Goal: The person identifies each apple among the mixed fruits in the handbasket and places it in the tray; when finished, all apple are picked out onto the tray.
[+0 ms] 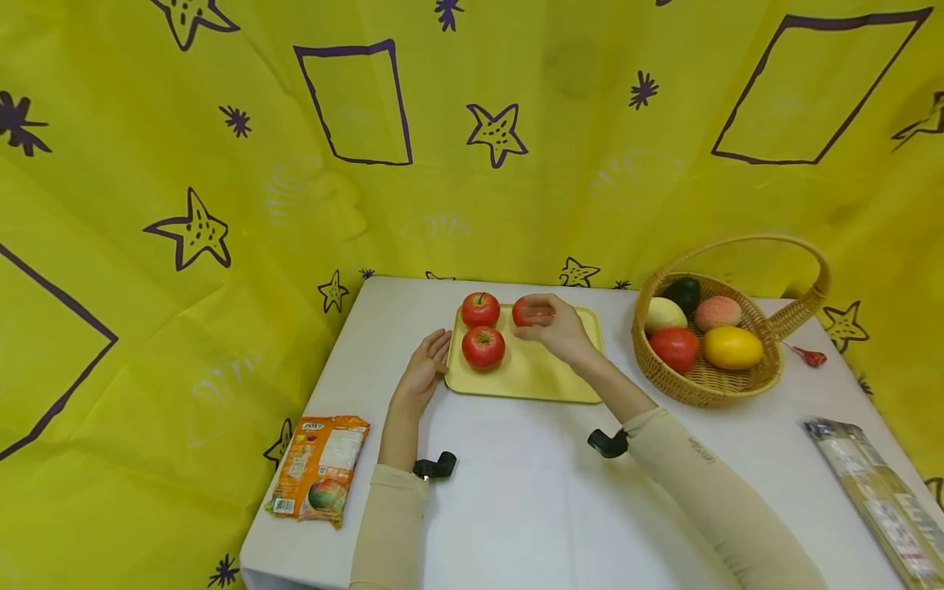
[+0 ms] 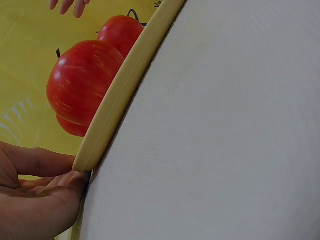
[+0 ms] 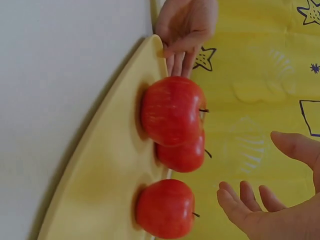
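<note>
A yellow tray [image 1: 542,377] lies on the white table and bears three red apples. Two of them, the back-left apple [image 1: 480,310] and the front-left apple [image 1: 483,349], sit one behind the other at its left end. The third apple [image 1: 521,312] stands to their right near the back rim, partly hidden in the head view. My left hand [image 1: 425,365] pinches the tray's left edge, thumb on the rim, as the left wrist view shows. Above the third apple hovers my right hand [image 3: 280,207], fingers and thumb spread apart, holding nothing.
A wicker basket [image 1: 708,395] with several fruits stands to the tray's right, its tall handle arching up. An orange snack packet [image 1: 319,469] lies at the table's left edge. Along the right edge rests a long flat package [image 1: 878,500]. A yellow curtain [image 1: 442,205] hangs behind.
</note>
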`<state>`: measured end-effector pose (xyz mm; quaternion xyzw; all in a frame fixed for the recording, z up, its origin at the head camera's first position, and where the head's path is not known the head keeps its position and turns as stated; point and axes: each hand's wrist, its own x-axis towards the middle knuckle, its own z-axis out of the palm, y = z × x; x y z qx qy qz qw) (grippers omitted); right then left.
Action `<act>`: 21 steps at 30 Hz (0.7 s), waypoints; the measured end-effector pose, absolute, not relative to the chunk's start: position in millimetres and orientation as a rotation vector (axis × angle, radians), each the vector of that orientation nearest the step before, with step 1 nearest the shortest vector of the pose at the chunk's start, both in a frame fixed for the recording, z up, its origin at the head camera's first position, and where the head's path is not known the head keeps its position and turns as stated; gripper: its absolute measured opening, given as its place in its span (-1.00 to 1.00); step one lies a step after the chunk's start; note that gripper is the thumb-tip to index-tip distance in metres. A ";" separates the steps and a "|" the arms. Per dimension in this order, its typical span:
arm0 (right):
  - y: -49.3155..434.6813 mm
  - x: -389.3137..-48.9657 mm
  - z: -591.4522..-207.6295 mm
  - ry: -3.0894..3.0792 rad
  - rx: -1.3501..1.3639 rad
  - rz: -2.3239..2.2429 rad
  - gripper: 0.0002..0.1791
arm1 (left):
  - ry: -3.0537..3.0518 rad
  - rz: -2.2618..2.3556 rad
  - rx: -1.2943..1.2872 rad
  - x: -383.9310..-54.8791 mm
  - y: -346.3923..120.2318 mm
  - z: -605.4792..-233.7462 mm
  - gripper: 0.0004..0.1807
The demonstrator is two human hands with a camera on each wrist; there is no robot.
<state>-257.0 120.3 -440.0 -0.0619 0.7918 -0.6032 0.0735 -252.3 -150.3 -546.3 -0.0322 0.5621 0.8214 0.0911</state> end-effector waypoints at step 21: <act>194.8 -235.0 -412.9 2.436 -0.120 -1.732 -0.45 | 1.653 2.443 -0.105 -252.0 -149.8 -547.0 0.04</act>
